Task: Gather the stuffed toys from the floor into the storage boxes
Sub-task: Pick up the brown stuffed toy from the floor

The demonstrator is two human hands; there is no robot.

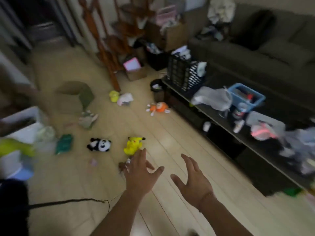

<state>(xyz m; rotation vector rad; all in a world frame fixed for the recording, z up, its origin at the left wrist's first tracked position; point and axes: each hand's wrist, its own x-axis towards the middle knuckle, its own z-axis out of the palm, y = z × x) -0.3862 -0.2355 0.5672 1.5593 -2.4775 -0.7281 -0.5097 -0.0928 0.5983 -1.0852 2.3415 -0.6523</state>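
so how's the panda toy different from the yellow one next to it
The panda is black and white; the yellow toy is bright yellow with dark ear tips. The panda lies clear of both hands, while the yellow toy sits just beyond the left hand's fingertips. The yellow toy looks somewhat longer. Both are small plush toys lying on the floor, not yet picked up.

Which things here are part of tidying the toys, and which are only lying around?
For the job: panda toy, yellow toy, orange toy, white box, both open hands, left and right.

Lying about: blue basket, black bin, sofa, black cable.
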